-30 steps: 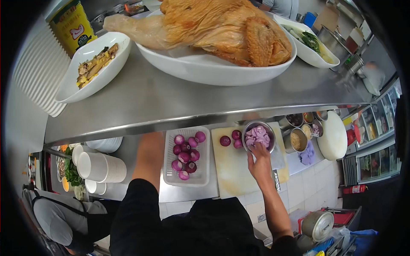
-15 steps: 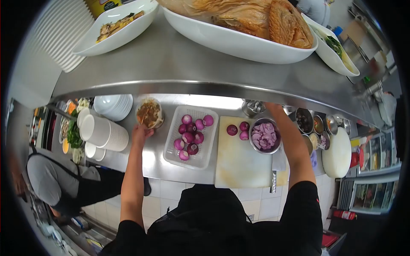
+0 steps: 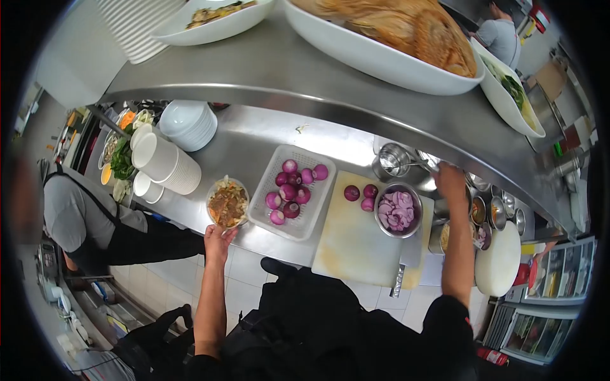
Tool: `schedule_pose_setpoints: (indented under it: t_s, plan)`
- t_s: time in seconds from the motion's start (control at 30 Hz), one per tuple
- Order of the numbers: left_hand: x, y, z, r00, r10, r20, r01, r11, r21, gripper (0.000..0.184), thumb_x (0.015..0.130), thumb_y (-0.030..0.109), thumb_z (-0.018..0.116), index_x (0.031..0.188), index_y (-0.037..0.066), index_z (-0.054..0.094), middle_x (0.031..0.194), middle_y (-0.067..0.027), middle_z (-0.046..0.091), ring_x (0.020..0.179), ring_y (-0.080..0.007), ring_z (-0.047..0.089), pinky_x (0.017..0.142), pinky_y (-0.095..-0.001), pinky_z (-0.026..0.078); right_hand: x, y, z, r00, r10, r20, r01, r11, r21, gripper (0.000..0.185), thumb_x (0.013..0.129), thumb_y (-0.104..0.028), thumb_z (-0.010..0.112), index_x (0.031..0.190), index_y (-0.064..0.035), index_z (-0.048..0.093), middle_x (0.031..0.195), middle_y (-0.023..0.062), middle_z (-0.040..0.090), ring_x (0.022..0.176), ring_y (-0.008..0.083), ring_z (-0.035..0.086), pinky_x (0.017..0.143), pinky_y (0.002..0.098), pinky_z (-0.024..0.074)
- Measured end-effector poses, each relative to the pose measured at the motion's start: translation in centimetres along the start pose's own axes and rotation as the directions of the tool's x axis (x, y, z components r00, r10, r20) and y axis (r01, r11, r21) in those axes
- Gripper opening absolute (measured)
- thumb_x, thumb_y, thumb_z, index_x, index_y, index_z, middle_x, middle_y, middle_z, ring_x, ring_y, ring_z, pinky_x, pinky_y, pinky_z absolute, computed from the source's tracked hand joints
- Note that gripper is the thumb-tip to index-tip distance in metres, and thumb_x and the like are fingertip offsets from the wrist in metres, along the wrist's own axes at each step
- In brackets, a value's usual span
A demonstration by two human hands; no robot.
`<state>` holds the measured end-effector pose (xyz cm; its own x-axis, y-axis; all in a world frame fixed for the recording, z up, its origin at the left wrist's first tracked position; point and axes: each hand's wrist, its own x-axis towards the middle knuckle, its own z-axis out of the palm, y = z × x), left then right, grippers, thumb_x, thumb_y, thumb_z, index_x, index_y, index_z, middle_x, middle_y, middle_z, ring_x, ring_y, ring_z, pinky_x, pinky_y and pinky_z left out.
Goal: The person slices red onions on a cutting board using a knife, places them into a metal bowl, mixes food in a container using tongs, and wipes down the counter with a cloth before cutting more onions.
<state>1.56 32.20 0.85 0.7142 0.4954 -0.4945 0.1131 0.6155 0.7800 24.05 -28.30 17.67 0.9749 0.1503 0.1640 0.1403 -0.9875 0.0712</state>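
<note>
My left hand [image 3: 219,237] grips the near rim of a round tub [image 3: 227,202] of brown sauced food with pale shreds, at the counter's front edge. Under the shelf, my right hand [image 3: 449,181] is closed around the handle end of a metal spoon [image 3: 413,164], whose bowl end lies over a steel pot [image 3: 389,171]; its fingertips are partly hidden. Close to my right forearm is a steel bowl [image 3: 416,223] of sliced purple onion [image 3: 396,211]. It stands on a white cutting board [image 3: 349,244], beside a few whole red onions [image 3: 368,204] and a knife [image 3: 399,279].
A white perforated basket [image 3: 262,213] holds several peeled red onions. Stacked white tubs [image 3: 168,168] and bowls [image 3: 190,124] stand at left. The steel shelf [image 3: 305,76] overhangs the counter, carrying large white dishes. Another person [image 3: 82,209] stands at left.
My left hand has drawn the food tub toward the counter's front edge. My right hand has moved rightward and nearer, with the spoon now visible by it. The view has shifted and tilted.
</note>
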Motion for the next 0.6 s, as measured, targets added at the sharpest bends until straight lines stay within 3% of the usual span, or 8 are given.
schedule_pose_setpoints:
  t_s: [0.07, 0.13, 0.23, 0.33, 0.37, 0.6]
  plan:
    - [-0.6, -0.2, 0.4, 0.999, 0.013, -0.032, -0.015, 0.999, -0.042, 0.016, 0.091, 0.002, 0.058, 0.097, 0.007, 0.045, 0.098, -0.0177, 0.062, 0.087, -0.0360, 0.068, 0.084, -0.0471, 0.060, -3.9, 0.9, 6.3, 0.993, 0.092, -0.080, -0.087, 0.994, 0.062, 0.028, 0.083, -0.021, 0.070, 0.106, -0.0031, 0.067, 0.098, 0.0237, 0.069, 0.094, 0.0451, 0.064, 0.085, 0.0494, 0.0509]
    - [-0.4, -0.4, 0.3, 0.999, 0.020, -0.036, -0.021, 0.999, -0.025, 0.017, 0.090, 0.002, 0.058, 0.098, 0.007, 0.044, 0.099, -0.0187, 0.062, 0.088, -0.0355, 0.067, 0.084, -0.0466, 0.060, -5.6, -2.1, 6.5, 0.967, 0.253, 0.029, -0.255, 0.951, 0.177, 0.029, 0.083, -0.022, 0.071, 0.104, -0.0031, 0.068, 0.089, 0.0230, 0.070, 0.086, 0.0465, 0.065, 0.078, 0.0517, 0.0518]
    - [0.4, -0.7, -0.5, 0.999, 0.026, -0.027, -0.026, 1.000, 0.017, 0.016, 0.090, 0.002, 0.058, 0.098, 0.006, 0.044, 0.098, -0.0193, 0.062, 0.086, -0.0340, 0.068, 0.082, -0.0457, 0.060, -3.6, -9.8, 3.9, 0.938, 0.269, -0.220, -0.149, 0.882, 0.446, 0.023, 0.084, -0.021, 0.068, 0.099, -0.0030, 0.068, 0.083, 0.0227, 0.068, 0.081, 0.0463, 0.065, 0.072, 0.0520, 0.0520]
    - [-0.1, -0.6, 0.0, 0.998, 0.030, -0.056, -0.030, 1.000, 0.002, 0.015, 0.090, 0.002, 0.057, 0.096, 0.006, 0.044, 0.098, -0.0192, 0.062, 0.085, -0.0336, 0.068, 0.081, -0.0455, 0.060, 2.3, -17.4, 7.0, 0.994, 0.086, -0.074, -0.029, 0.825, 0.564, 0.020, 0.087, -0.024, 0.066, 0.093, -0.0051, 0.067, 0.085, 0.0246, 0.067, 0.084, 0.0440, 0.066, 0.074, 0.0514, 0.0518]
    - [0.2, -0.5, -0.2, 0.997, 0.025, -0.077, -0.024, 1.000, 0.016, 0.014, 0.089, 0.001, 0.056, 0.095, 0.005, 0.044, 0.096, -0.0175, 0.062, 0.083, -0.0330, 0.068, 0.081, -0.0457, 0.060, 6.5, -21.9, 10.2, 0.995, -0.081, -0.060, 0.100, 0.867, 0.489, 0.022, 0.086, -0.026, 0.067, 0.094, -0.0053, 0.067, 0.086, 0.0242, 0.067, 0.087, 0.0421, 0.066, 0.076, 0.0518, 0.0515]
    - [-0.6, 0.8, -1.5, 0.992, 0.004, -0.124, -0.003, 1.000, 0.012, 0.013, 0.089, 0.002, 0.057, 0.094, 0.005, 0.045, 0.087, -0.0133, 0.061, 0.079, -0.0285, 0.068, 0.077, -0.0433, 0.061, 14.3, -29.5, 15.9, 0.983, -0.146, 0.111, 0.104, 0.942, 0.318, 0.018, 0.082, -0.023, 0.068, 0.088, -0.0065, 0.070, 0.087, 0.0185, 0.071, 0.087, 0.0381, 0.068, 0.079, 0.0496, 0.0544]
